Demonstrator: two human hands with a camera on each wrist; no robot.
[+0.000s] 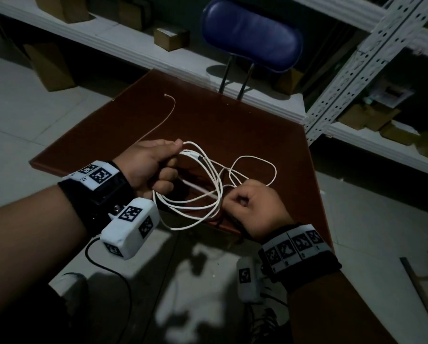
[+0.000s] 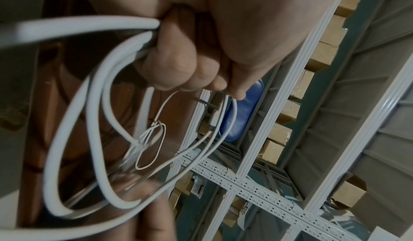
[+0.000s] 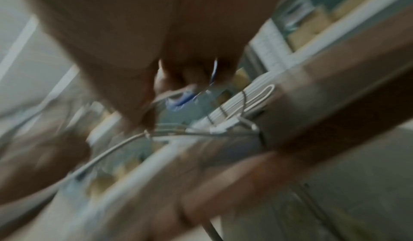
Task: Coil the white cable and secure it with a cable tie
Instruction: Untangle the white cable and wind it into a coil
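The white cable (image 1: 195, 212) hangs in several loops over the near edge of the brown table (image 1: 232, 120). My left hand (image 1: 174, 158) grips the bundle at its upper left, with the plug ends (image 1: 191, 153) sticking out beside the thumb. In the left wrist view the left hand (image 2: 190, 78) is curled round the cable (image 2: 96, 121). A thin white tie wire (image 1: 257, 158) loops out to the right of the coil. My right hand (image 1: 229, 201) pinches that tie where it meets the coil's right side. The right wrist view is blurred; only the cable (image 3: 111, 149) shows there.
A second thin tie (image 1: 169, 112) lies loose on the far left of the table. A blue chair back (image 1: 251, 33) stands behind the table. White metal shelving (image 1: 371, 60) with cardboard boxes (image 1: 170, 38) runs along the back and right.
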